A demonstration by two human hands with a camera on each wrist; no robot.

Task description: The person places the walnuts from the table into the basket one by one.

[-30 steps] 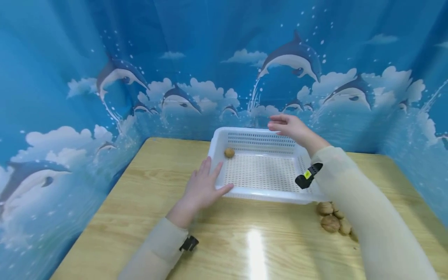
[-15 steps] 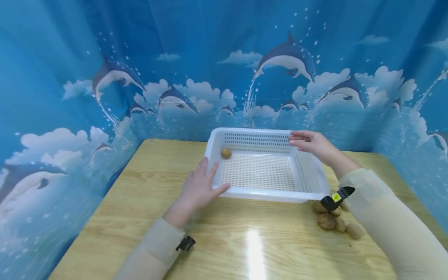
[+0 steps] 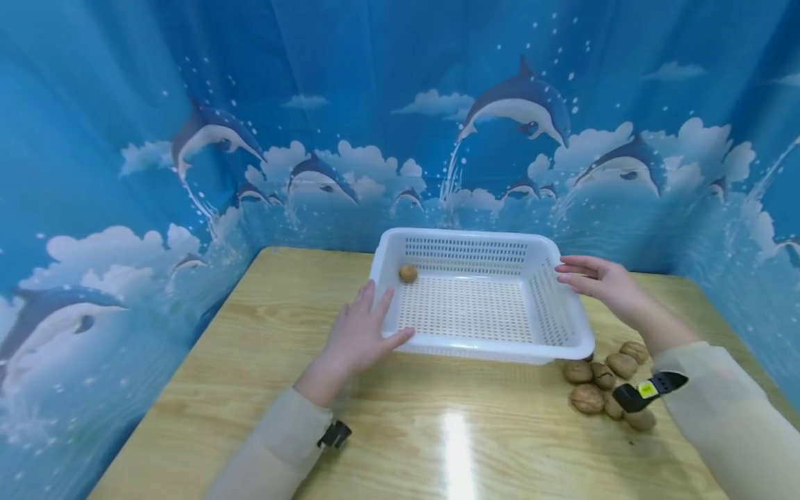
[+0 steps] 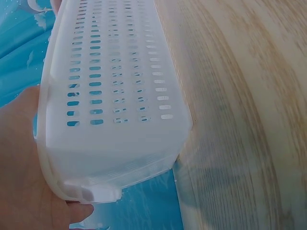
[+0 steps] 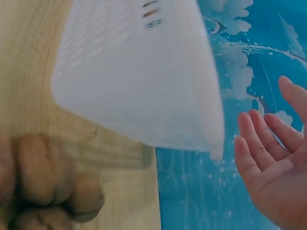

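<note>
A white plastic basket (image 3: 494,347) with slotted walls stands on the wooden table, and one walnut (image 3: 407,273) lies in its far left corner. My left hand (image 3: 353,337) rests at the basket's left rim, fingers spread and mostly straight. In the left wrist view this hand (image 4: 26,167) lies along the rim. By the right rim in the head view is my right hand (image 3: 615,292), its fingers loosely bent and holding nothing. The right wrist view shows a gap between that hand (image 5: 273,163) and the basket wall (image 5: 139,91).
Several walnuts (image 3: 587,398) are heaped on the table to the right of the basket's near corner, below my right forearm. A blue dolphin-print curtain (image 3: 375,104) hangs behind and beside the table (image 3: 250,403).
My right hand has moved right and toward me, from above the basket's far rim to beside its right rim. More of the walnut heap shows. The left hand stays in place.
</note>
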